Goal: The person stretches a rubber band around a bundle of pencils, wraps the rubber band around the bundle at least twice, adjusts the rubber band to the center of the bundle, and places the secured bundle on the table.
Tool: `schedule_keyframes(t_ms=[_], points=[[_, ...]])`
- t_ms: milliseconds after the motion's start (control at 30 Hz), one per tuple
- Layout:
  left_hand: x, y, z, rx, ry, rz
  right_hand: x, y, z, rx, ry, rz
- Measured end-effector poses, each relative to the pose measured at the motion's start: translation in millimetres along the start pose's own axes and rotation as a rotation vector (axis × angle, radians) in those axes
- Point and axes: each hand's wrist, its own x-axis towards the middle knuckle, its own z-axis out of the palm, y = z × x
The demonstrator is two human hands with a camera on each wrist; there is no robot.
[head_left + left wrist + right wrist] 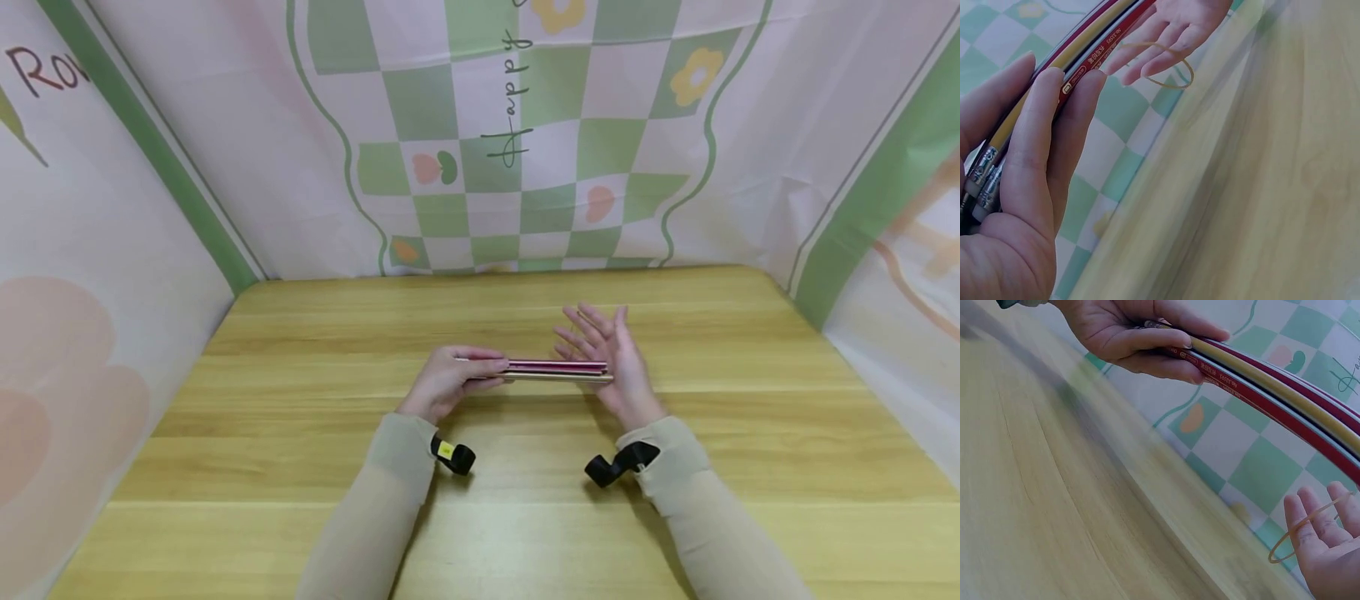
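My left hand [453, 379] grips a bundle of pencils [555, 371] by one end, thumb on one side and fingers on the other. The pencils lie side by side, red, yellow and dark; their metal ferrules [984, 172] show near the left palm. My right hand [618, 362] is spread at the bundle's other end, palm towards it; whether the pencil tips touch the palm, I cannot tell. A thin tan rubber band [1271, 555] hangs in a loose loop on the right fingers, also visible in the left wrist view.
Both hands are above a wooden table [300, 467]. A printed cloth [487, 217] with green and white checks hangs behind its far edge, and more cloth stands at both sides. Black straps [453, 454] with small devices sit on the wrists.
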Motion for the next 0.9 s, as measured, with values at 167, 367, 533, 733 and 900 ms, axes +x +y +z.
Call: schedule_keyframes(t_ms=[167,367,533,733,900], points=[[1.1,-1.7,2.3,0.014,-0.007,-0.007,0.4,0.4,-0.3,-0.022,-0.018,-0.011],[2.4,-3.5,2.4,0.013,-0.010,-0.015,0.7,0.8,1.1,-0.080,-0.017,-0.004],[3.6,-5.8,2.8,0.000,-0.017,-0.017,1.4,1.0,1.7,-0.086,-0.008,-0.003],[3.8,-8.1,4.8,0.003,-0.010,-0.010,2.3,3.4,-1.0,-0.126,-0.008,-0.008],[3.3,-9.7,7.6,0.021,-0.001,-0.002,2.6,4.5,-3.0,-0.145,-0.012,0.000]])
